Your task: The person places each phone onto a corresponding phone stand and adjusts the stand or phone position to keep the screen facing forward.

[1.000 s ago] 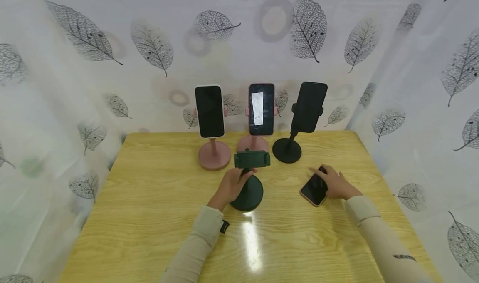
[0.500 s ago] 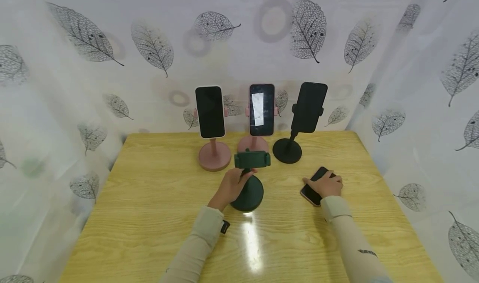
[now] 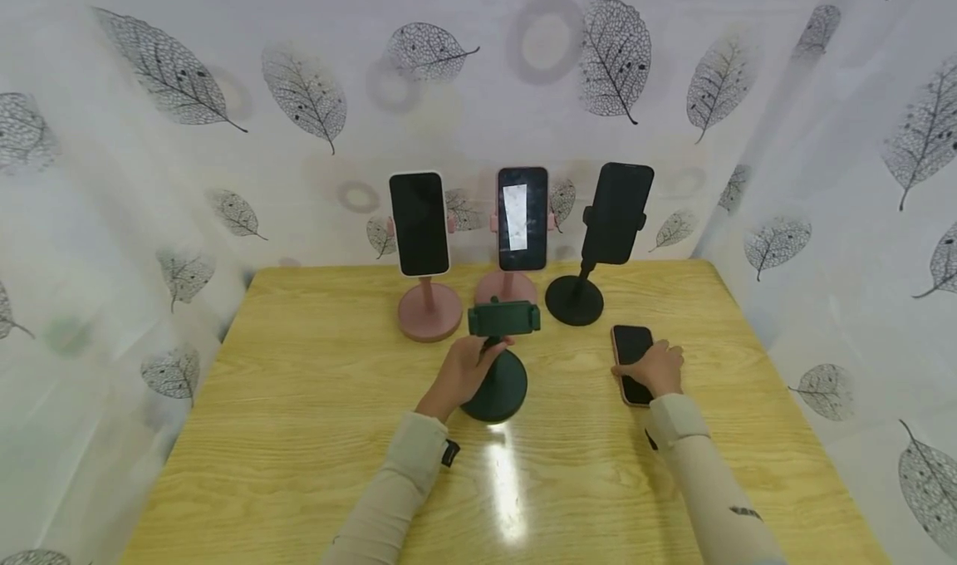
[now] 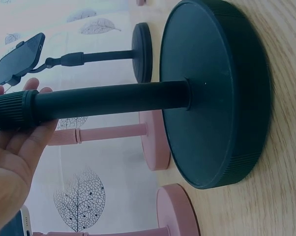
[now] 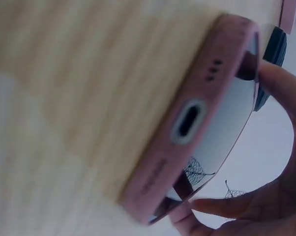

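My left hand grips the upper post of a dark green phone stand, whose empty clamp faces up. In the left wrist view, the fingers wrap the ribbed collar, and the round base sits on the wood. To the right, a phone in a pink case lies screen up on the table. My right hand spans it, thumb at the left edge and fingers at the right edge. The right wrist view shows the case's charging-port end between thumb and fingers.
Behind stand two pink phone stands and a black one. They hold a white-edged phone, a phone with a bright reflection and a black phone. A leaf-print curtain borders the wooden table.
My right hand has come over the flat phone and taken it by its edges. The phone has turned from slanted to nearly straight. My left hand and the green stand have stayed put.
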Demonstrator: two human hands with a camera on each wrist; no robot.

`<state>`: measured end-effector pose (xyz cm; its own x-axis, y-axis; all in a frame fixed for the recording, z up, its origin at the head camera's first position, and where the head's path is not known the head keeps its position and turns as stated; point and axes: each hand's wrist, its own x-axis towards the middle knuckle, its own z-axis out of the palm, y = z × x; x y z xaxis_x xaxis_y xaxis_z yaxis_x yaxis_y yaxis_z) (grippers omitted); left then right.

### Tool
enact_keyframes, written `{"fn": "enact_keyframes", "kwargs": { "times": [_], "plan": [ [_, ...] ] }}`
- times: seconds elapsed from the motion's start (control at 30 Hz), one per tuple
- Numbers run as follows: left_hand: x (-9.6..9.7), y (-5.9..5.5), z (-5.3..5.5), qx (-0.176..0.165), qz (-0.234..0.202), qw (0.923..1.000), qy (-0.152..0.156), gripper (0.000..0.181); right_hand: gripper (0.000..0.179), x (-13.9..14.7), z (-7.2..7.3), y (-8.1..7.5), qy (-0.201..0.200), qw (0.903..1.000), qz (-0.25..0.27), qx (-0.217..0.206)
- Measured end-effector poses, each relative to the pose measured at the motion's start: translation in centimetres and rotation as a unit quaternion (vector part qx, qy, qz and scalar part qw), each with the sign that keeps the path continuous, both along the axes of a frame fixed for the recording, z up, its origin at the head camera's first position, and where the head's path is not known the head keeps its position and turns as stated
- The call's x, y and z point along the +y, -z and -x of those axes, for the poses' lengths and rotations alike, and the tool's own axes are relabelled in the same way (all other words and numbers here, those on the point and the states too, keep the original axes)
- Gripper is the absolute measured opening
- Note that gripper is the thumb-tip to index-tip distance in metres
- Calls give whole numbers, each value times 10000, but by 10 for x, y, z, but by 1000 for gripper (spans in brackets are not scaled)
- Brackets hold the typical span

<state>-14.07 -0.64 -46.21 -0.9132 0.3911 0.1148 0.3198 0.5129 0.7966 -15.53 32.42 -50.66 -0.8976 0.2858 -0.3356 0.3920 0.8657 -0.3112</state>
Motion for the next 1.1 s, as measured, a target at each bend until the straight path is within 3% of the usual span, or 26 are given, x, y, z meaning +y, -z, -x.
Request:
{"fn": "enact_keyframes", "kwargs": {
  "times": [0.07, 0.13, 0.3, 0.5, 0.63, 0.8, 0.93, 1.1],
  "plan": [
    [0, 0, 1, 16, -12, 10000, -2, 28, 78, -1, -2, -2, -137, 9993, -347, -49],
    [-1, 1, 1, 15, -30, 10000, -18, 28, 76, -2, -3, -3, -128, 9988, -455, -147],
    [-1, 2, 2, 15, -31, 10000, -39, 28, 91, 4, -4, -4, 176, 9990, 189, -377],
    [-1, 1, -1, 61, -96, 9999, 8, 28, 91, 12, -9, -3, -200, 9983, 405, -355],
    [-1, 0, -2, 57, -76, 9999, 35, 29, 92, 15, -13, 2, -401, 9987, 305, -104],
    [-1, 2, -1, 68, -73, 9999, 24, 30, 94, 21, -15, 10, -638, 9946, 427, 702],
    [-1, 2, 0, 94, -103, 9999, 41, 30, 96, 30, -15, 16, -680, 9832, 1177, 1222],
    [-1, 2, 0, 61, -132, 9999, 65, 34, 98, 36, -16, 17, -401, 9709, 1986, 1279]
  ]
}}
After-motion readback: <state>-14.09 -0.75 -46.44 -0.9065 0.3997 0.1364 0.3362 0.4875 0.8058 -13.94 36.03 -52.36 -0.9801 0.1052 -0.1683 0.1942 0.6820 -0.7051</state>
